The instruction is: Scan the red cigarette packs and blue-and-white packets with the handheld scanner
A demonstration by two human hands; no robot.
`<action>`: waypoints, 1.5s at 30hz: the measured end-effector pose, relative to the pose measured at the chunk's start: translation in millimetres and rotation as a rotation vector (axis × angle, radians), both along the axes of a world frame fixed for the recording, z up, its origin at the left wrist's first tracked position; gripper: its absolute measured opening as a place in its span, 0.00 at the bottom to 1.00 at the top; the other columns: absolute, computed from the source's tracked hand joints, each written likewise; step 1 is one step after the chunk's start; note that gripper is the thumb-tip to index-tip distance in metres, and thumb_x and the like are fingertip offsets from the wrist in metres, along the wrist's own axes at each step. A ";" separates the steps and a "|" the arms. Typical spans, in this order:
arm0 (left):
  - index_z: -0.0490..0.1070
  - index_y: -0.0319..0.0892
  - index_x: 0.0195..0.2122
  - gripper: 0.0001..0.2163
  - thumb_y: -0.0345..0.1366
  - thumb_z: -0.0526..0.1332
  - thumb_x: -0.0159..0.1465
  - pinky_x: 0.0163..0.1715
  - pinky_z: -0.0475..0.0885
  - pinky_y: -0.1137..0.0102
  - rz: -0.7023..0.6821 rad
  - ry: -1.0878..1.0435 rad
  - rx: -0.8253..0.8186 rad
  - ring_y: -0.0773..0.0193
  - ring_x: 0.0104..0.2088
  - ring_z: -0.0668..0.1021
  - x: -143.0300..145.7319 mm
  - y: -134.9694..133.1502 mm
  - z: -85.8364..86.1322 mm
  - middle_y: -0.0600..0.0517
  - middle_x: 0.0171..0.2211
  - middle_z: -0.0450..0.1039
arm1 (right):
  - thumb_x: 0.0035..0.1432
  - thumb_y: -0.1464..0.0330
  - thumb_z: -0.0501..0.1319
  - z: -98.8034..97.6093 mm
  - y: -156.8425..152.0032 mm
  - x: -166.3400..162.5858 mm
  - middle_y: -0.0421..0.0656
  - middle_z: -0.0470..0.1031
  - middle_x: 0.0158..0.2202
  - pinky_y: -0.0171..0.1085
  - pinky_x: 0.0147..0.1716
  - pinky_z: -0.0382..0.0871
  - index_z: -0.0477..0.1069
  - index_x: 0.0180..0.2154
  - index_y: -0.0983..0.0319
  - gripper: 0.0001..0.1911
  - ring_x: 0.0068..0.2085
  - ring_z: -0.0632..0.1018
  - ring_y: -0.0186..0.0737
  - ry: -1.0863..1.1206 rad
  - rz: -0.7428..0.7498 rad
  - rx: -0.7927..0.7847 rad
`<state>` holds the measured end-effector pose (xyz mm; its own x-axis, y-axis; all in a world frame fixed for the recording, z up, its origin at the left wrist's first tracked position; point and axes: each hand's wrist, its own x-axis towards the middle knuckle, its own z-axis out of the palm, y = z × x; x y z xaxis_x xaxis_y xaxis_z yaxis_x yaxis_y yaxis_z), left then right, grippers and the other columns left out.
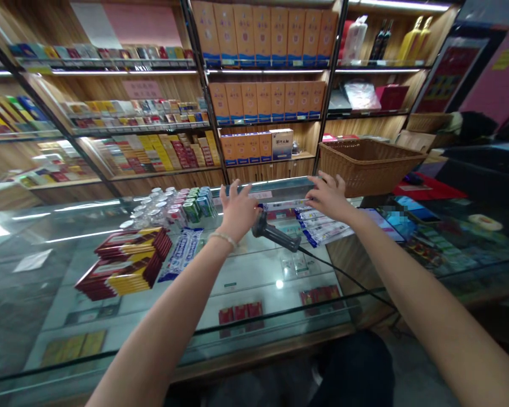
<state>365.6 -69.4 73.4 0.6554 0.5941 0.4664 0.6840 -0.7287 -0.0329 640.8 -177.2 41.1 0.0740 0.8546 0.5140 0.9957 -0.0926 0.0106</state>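
My left hand reaches over the far side of a glass counter, fingers spread, holding nothing. A thin bracelet circles its wrist. My right hand is also stretched out with fingers apart, resting over several white and blue packs lying flat on the glass. A dark handheld barcode scanner lies on the counter between both hands, its cable running toward the right.
Stacked red and yellow cartons and a blue-white pack sit at left, small bottles and cans behind them. A wicker basket stands at right. Shelves of orange boxes and cartons fill the back wall.
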 end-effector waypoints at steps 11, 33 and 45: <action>0.84 0.50 0.32 0.06 0.40 0.66 0.62 0.70 0.46 0.31 0.035 -0.134 -0.057 0.33 0.73 0.57 -85.7 31.7 -5.1 0.49 0.66 0.72 | 0.68 0.61 0.61 8.6 34.2 -73.8 0.43 0.63 0.73 0.73 0.67 0.44 0.83 0.42 0.53 0.10 0.75 0.54 0.62 0.105 0.125 -0.081; 0.79 0.48 0.38 0.06 0.41 0.63 0.67 0.74 0.49 0.44 0.090 -0.581 -0.118 0.46 0.75 0.57 -118.0 36.1 -4.8 0.50 0.71 0.64 | 0.65 0.62 0.63 -8.9 42.6 -130.5 0.42 0.66 0.71 0.72 0.68 0.44 0.84 0.38 0.51 0.09 0.74 0.56 0.60 0.250 0.254 -0.067; 0.79 0.48 0.37 0.08 0.42 0.62 0.69 0.74 0.51 0.45 0.074 -0.598 -0.122 0.47 0.74 0.58 -104.5 26.7 2.3 0.55 0.71 0.66 | 0.62 0.62 0.69 -25.8 37.3 -173.2 0.44 0.68 0.70 0.75 0.66 0.45 0.84 0.35 0.51 0.05 0.73 0.59 0.62 0.225 0.334 -0.139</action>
